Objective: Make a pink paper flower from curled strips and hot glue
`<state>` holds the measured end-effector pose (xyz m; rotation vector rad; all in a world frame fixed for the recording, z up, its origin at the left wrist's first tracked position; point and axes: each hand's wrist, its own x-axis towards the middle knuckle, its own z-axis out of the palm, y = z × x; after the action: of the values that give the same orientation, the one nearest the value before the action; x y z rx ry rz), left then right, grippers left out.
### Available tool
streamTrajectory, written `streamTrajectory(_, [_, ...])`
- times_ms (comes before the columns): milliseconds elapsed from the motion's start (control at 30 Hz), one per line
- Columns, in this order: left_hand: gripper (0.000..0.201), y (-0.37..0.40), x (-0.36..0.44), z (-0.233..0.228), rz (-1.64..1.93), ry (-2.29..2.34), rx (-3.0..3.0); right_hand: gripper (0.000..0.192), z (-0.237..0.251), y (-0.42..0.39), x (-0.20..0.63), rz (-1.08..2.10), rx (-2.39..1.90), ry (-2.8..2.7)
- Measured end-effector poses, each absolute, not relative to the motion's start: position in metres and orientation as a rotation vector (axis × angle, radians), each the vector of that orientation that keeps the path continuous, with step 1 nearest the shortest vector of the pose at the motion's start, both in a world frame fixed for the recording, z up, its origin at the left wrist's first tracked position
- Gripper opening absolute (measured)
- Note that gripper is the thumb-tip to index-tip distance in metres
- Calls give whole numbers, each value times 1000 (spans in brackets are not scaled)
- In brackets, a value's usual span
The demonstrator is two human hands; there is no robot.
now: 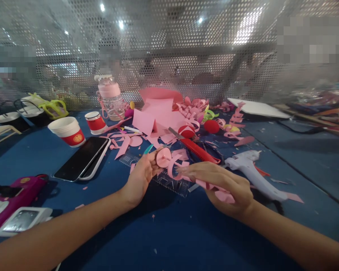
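Both hands work one pink paper piece above the middle of the bench (169, 241). Left hand (139, 177): fingers closed in a pinch on a small pink paper disc (164, 157), held up off the surface. Right hand (224, 186): fingers curled loosely over a curled pink paper strip (176, 165), which runs from the disc under the palm and shows again at the heel of the hand. Whether strip and disc are joined, cannot tell.

Surroundings: white glue gun (252, 171) just beside the right hand at 3 o'clock; red-handled cutter (197, 150) at 12 o'clock of the strip; clear ruler (169, 180) lying under the hands; phone (83, 158) at 9 o'clock; two paper cups (69, 131) at 10 o'clock; pink paper scraps (155, 120) piled at 12 o'clock.

Risks, as judged:
- Thin strip could crease or tear if the right hand pulls against the pinch.
- Disc may slip or buckle; grip is at its edge only.
- Glue gun nozzle sits close to the right wrist; burn or smear possible if hot.
- Cutter lies within a forward reach.
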<state>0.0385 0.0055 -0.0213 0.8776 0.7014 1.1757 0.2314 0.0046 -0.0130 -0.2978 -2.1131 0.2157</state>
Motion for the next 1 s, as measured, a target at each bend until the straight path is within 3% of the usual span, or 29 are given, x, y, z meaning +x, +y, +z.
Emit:
streamTrajectory(400, [45,10,39,-17,1195,838,715,31,-10,4,232,208,-254,-2121])
streamTrajectory(767, [47,2,40,-13,1055,490,812,36,-11,4,231,307,-278,-2153])
streamTrajectory(1000, [47,5,41,-14,1110,591,705,32,-7,0,228,268,-269,-2146])
